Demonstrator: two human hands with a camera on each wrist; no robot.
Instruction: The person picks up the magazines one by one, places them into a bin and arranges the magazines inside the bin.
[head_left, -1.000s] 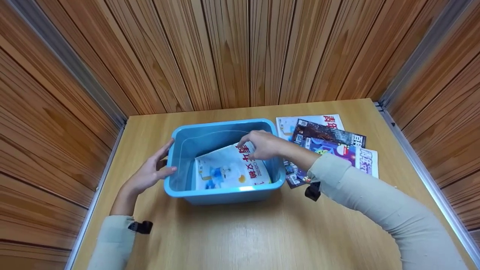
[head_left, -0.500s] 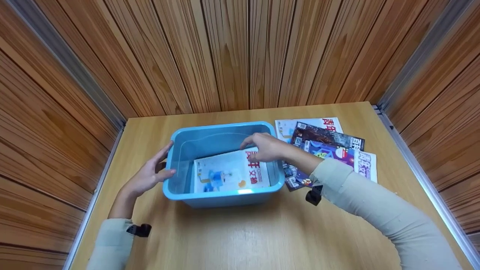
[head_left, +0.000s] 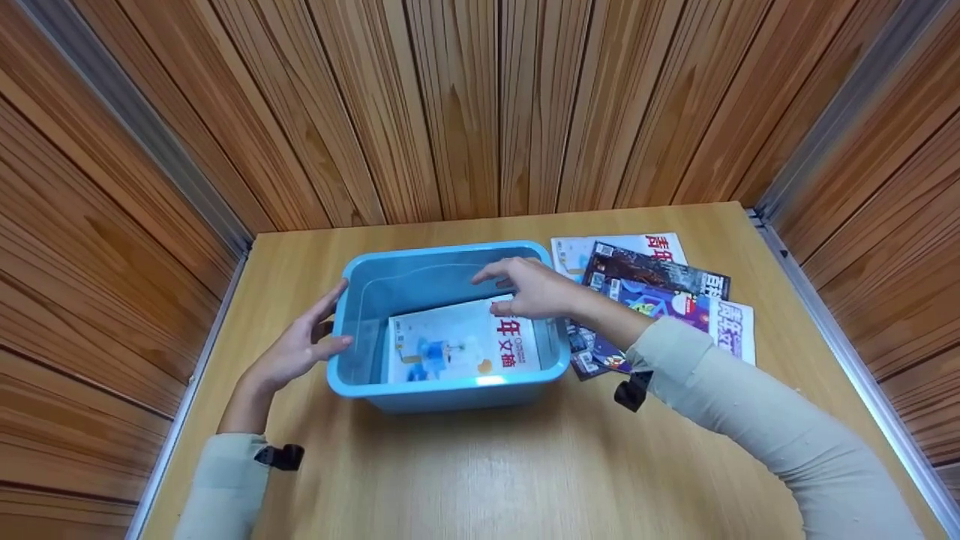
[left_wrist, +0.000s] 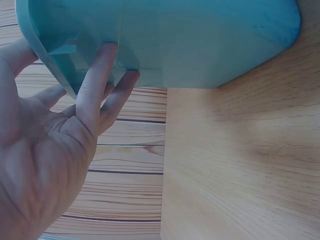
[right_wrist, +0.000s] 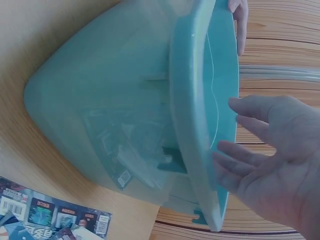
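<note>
Magazine (head_left: pixel 461 341) now flat in bin (head_left: pixel 450 386), title half hidden by right hand (head_left: pixel 529 289).

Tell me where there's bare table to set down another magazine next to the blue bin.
Bare table lies in front of the blue bin, between the sleeves, and behind it toward the wall. Right of it is crowded with the magazine pile; the left hand takes the bin's left side.

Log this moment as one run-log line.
left hand open, touching blue bin | right hand open above bin | magazine inside bin | magazine pile beside bin
</note>
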